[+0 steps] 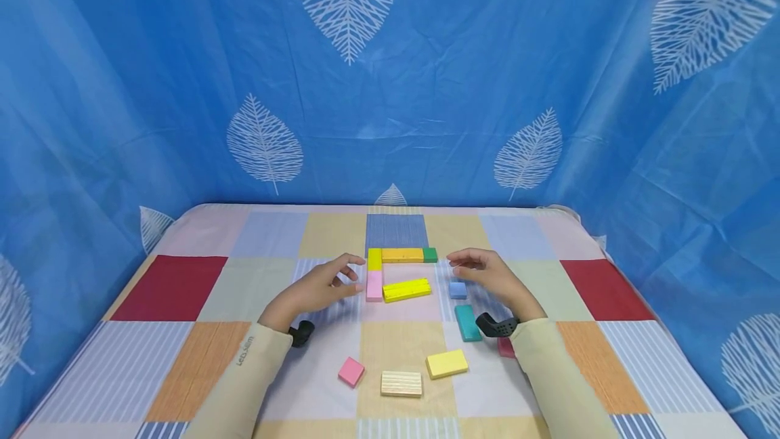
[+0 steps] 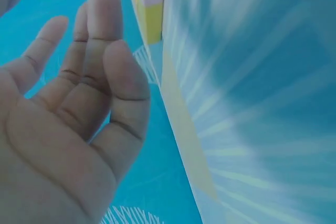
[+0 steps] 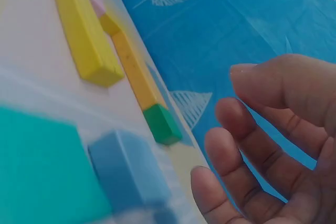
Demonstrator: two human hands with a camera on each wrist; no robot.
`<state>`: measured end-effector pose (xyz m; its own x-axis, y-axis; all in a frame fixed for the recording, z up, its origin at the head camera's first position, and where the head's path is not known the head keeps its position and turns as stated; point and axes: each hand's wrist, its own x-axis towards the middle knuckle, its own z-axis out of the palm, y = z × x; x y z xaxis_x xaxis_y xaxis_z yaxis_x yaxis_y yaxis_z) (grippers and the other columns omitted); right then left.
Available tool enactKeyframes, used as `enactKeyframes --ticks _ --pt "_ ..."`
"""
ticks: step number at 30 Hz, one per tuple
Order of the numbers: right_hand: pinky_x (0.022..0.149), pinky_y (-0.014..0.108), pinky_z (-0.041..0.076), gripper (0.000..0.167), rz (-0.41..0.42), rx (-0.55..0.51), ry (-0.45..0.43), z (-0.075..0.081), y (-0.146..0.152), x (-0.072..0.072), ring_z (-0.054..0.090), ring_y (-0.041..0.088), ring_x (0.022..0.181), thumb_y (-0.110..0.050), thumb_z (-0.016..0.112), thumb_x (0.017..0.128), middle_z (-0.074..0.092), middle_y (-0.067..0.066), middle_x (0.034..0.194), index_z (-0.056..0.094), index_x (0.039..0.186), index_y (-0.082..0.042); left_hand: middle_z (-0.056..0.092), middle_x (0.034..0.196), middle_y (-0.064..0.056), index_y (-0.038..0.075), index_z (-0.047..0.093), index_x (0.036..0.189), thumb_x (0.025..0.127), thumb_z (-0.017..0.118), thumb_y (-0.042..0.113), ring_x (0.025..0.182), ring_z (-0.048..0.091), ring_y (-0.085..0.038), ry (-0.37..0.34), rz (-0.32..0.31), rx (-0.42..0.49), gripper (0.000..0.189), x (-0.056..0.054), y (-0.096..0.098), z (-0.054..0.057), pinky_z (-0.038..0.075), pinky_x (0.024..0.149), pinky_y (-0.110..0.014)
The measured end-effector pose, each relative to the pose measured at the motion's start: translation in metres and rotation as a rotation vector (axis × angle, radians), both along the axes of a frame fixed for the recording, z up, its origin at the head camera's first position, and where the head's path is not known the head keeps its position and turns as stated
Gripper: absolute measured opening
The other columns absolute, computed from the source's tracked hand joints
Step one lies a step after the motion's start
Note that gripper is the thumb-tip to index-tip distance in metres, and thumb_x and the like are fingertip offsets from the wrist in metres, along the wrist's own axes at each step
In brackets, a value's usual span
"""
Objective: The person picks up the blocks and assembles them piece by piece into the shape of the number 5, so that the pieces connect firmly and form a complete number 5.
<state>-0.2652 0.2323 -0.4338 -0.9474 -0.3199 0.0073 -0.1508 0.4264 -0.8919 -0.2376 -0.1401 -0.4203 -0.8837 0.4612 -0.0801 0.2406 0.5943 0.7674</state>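
Note:
My left hand (image 1: 326, 283) hovers just left of a corner of blocks, fingers loosely bent and holding nothing. That corner has a pink block (image 1: 374, 288) in front, a small yellow block (image 1: 374, 259) behind it, an orange block (image 1: 402, 255) along the back and a green block (image 3: 163, 124) at its right end. A longer yellow block (image 1: 407, 290) lies at a slant inside the corner. To the right of the green block my right hand (image 1: 487, 273) is relaxed, nothing between its fingers. Close by it on the cloth sits a small blue block (image 1: 458, 290).
A teal block (image 1: 468, 323) lies near the right wrist, with a red block (image 1: 506, 347) partly behind the sleeve. Nearer me are a pink-red block (image 1: 351, 372), a striped wooden block (image 1: 401, 384) and a pale yellow block (image 1: 447, 364). Blue curtains (image 1: 426, 120) enclose the patchwork-covered table (image 1: 244, 290).

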Motion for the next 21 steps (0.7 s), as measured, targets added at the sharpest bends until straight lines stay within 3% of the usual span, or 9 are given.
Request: enactKeyframes --ticks 4,11,16,21 --pt "0.099 0.024 0.053 0.038 -0.023 -0.003 -0.026 -0.002 0.012 0.003 0.066 0.032 0.122 -0.011 0.068 0.106 0.068 0.025 0.138 0.066 0.139 0.007 0.067 0.120 -0.008 0.007 0.054 0.152 0.106 0.072 0.019 0.100 0.064 -0.024 0.005 -0.073 0.033 0.051 0.011 -0.005 -0.001 0.056 0.093 -0.042" --pt "0.092 0.027 0.057 0.039 -0.062 -0.024 -0.151 -0.009 0.032 0.006 0.066 0.024 0.113 -0.010 0.067 0.105 0.067 0.022 0.136 0.064 0.141 0.005 0.067 0.121 -0.010 0.003 0.056 0.147 0.106 0.071 0.016 0.093 0.063 -0.021 -0.051 -0.192 0.120 0.046 0.027 -0.013 -0.005 0.053 0.085 -0.033" --pt "0.091 0.028 0.057 0.043 -0.017 -0.043 -0.174 -0.014 0.039 0.006 0.067 0.020 0.108 -0.009 0.071 0.103 0.069 0.024 0.132 0.062 0.140 0.011 0.065 0.120 -0.012 -0.001 0.056 0.146 0.106 0.070 0.013 0.095 0.060 -0.022 -0.147 -0.288 0.193 0.045 0.035 -0.018 -0.010 0.050 0.084 -0.030" --pt "0.090 0.024 0.053 0.040 0.005 0.018 -0.156 -0.015 0.038 0.006 0.065 0.020 0.105 -0.007 0.075 0.100 0.072 0.019 0.127 0.066 0.135 0.010 0.062 0.119 -0.011 -0.004 0.059 0.141 0.101 0.074 0.005 0.089 0.059 -0.018 -0.271 -0.379 0.224 0.044 0.039 -0.022 -0.016 0.049 0.081 -0.025"
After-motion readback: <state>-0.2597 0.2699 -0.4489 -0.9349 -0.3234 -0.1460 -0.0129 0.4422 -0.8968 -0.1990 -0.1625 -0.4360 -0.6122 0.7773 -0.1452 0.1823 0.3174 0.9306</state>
